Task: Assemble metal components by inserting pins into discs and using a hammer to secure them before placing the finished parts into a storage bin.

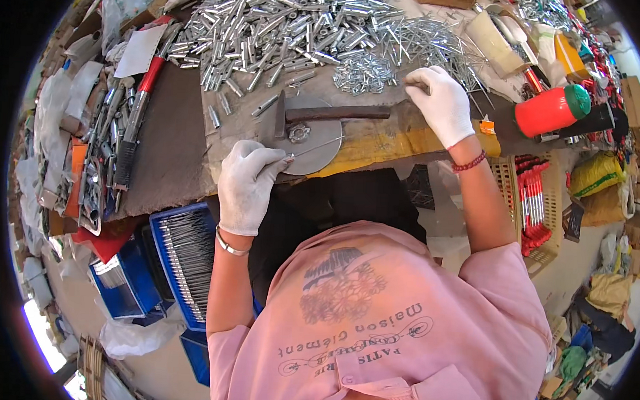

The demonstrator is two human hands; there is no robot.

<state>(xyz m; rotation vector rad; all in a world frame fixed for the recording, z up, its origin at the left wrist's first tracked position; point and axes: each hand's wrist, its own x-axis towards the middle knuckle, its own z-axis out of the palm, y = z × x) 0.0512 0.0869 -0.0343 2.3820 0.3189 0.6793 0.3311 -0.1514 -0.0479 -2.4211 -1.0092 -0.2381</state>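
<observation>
My left hand [246,187], in a white glove, pinches one end of a thin metal rod [316,148] at the front of the bench. The rod's free end points up and to the right, over a round grey metal plate [320,162]. On that plate a hammer [337,113] lies with its head to the left, beside a small ring-shaped metal piece [299,133]. My right hand [442,105], also gloved, is raised past the hammer's handle end, fingertips pressed together. Whatever they hold is too small to make out. Closest to it is a heap of tiny metal parts [365,73].
A large pile of metal sleeves [269,29] covers the back, with thin rods [431,45] to its right. A red-and-green container [552,111] stands at right. Tools, including a red-handled one [152,74], lie left. Below are a blue bin of rods [184,266] and a yellow crate [507,185].
</observation>
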